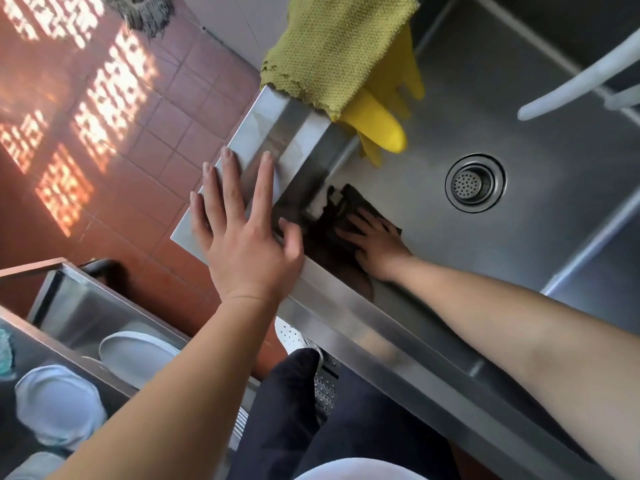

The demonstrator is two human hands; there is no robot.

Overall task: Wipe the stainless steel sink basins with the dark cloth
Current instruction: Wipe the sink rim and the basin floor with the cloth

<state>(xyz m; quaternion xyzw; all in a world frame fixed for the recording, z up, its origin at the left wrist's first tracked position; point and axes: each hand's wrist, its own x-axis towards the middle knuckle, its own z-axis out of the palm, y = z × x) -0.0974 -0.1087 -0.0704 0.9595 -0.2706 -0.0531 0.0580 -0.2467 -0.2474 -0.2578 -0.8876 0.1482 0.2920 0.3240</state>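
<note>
Right hand point(372, 242) flat, fingers spread, pressing cloth point(341, 216) into basin point(485, 237) corner to scrub. Left hand point(242, 230) splayed on sink rim point(263, 129), bracing the lean.

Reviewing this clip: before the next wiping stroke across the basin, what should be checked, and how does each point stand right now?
1. Right hand flat on the dark cloth: ok.
2. Cloth on the basin floor, in the near left corner: ok.
3. Left hand braced, fingers spread, on the sink rim: ok.
4. Path toward the drain free of objects: ok.
5. Yellow glove and green cloth hang over the left wall, in the way there: not ok.
6. Cloth wet enough: cannot tell.
</note>
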